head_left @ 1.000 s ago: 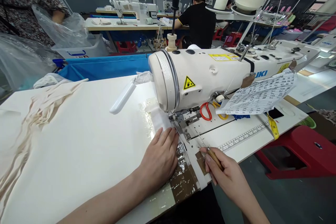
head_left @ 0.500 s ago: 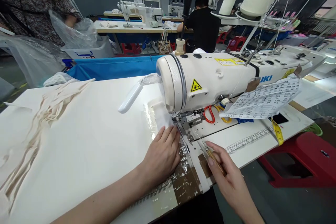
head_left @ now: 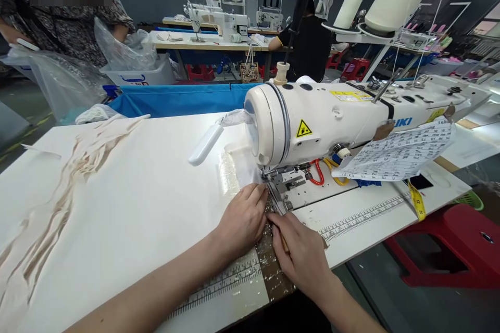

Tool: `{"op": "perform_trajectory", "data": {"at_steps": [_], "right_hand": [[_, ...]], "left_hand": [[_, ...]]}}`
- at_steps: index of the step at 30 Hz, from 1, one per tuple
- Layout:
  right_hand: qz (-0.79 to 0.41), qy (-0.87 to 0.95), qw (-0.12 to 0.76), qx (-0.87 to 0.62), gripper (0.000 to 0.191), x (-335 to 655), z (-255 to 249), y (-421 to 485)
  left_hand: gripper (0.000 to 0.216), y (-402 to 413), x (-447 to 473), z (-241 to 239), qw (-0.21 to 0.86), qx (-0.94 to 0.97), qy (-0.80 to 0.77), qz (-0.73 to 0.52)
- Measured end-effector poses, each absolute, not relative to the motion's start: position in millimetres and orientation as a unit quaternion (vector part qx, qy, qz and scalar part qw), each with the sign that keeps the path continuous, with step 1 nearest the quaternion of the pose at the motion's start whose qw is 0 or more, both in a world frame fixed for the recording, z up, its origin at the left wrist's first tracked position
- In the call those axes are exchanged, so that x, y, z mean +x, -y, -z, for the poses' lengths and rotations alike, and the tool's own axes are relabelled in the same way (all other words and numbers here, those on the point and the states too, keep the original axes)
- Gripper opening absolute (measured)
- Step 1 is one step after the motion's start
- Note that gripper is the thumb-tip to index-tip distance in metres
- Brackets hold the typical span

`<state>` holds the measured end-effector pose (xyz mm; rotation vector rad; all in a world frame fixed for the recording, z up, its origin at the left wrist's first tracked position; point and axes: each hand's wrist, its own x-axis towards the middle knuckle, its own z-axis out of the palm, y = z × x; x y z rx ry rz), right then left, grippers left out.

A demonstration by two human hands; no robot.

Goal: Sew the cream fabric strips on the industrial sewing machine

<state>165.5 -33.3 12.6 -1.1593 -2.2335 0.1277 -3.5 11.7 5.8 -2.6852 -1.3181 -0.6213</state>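
The sewing machine [head_left: 316, 119] reaches over a white table from the right. My left hand [head_left: 244, 216] rests on the clear-taped front of the bed, its bent fingers together beside the needle area [head_left: 273, 182]; whatever they pinch is hidden. Close to its right, my right hand [head_left: 302, 247] is closed round an awl, whose wooden handle [head_left: 285, 244] shows between thumb and palm. The awl's tip is out of sight. The fingertips of both hands nearly meet in front of the presser foot.
Cream fabric strips [head_left: 74, 182] lie along the table's left. A white handle-like piece [head_left: 206, 144] sits behind my left hand. Red-handled scissors [head_left: 317, 173], a written sheet [head_left: 398, 151] and a yellow tape measure [head_left: 417, 203] are to the right. A red stool [head_left: 461, 244] stands beside the table.
My right hand has moved left with the awl, up to my left hand. My left fingers have gone from stretched to bent. The white strip along the front is no longer visible.
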Motion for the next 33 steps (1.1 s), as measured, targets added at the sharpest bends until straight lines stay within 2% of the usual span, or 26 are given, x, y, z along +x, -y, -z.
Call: {"op": "perform_trajectory", "data": {"at_steps": [16, 25, 29, 33], "right_hand": [[0.061, 0.848, 0.201, -0.486, 0.030, 156, -11, 35], [0.091, 0.831, 0.146, -0.529, 0.046, 144, -10, 32], [0.073, 0.837, 0.161, -0.518, 0.040, 152, -13, 34], [-0.097, 0.831, 0.286, -0.468, 0.033, 178, -15, 42]], "left_hand": [[0.037, -13, -4, -5, 0.036, -0.866, 0.447, 0.223], [0.036, -26, -13, -3, 0.012, -0.867, 0.444, 0.227], [0.036, -22, -16, -5, 0.010, -0.867, 0.442, 0.228], [0.033, -38, -29, -14, -0.037, -0.845, 0.480, 0.234]]}}
